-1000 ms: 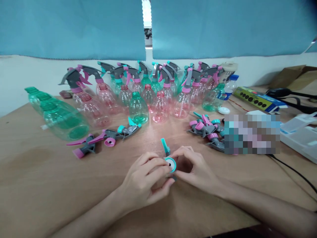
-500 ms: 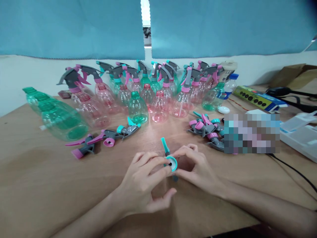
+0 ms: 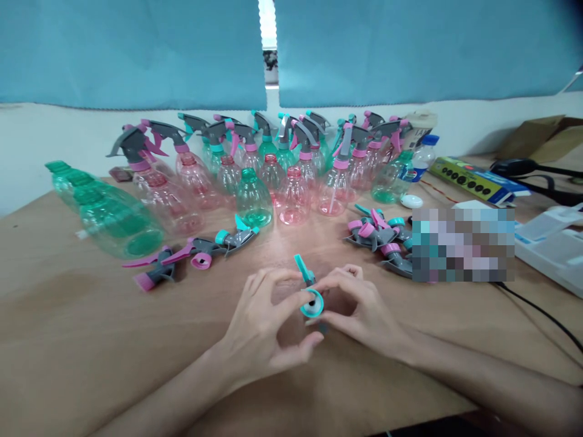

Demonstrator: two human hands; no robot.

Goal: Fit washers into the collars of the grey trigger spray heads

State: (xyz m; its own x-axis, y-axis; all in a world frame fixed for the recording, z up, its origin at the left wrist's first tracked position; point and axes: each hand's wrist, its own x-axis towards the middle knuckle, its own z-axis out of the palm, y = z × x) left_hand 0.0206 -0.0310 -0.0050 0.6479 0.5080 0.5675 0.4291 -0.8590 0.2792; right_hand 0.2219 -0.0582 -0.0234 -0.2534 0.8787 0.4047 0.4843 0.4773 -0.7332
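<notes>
A trigger spray head (image 3: 312, 303) with a turquoise collar and a turquoise trigger is held over the table, its round collar opening facing me. My right hand (image 3: 364, 309) pinches it from the right between thumb and fingers. With fingers spread, my left hand (image 3: 264, 321) lies on the other side; one fingertip touches the collar's opening, while the thumb stands apart below. Part of the grey body is hidden behind the collar and fingers. Loose grey spray heads with pink or turquoise collars lie in a left group (image 3: 200, 249) and a right pile (image 3: 376, 233).
Behind my hands stand several clear pink bottles (image 3: 294, 200) and green bottles (image 3: 252, 203), many topped with spray heads. Green bottles (image 3: 118, 218) cluster at the left. Toward the right are a white oval object (image 3: 411, 201), a yellow-green box (image 3: 471, 182), a white plastic case (image 3: 555, 243) and a black cable (image 3: 542, 308).
My left fingers have lifted and spread somewhat, uncovering more of the turquoise collar. The collar has shifted slightly left. My right hand keeps its pinch.
</notes>
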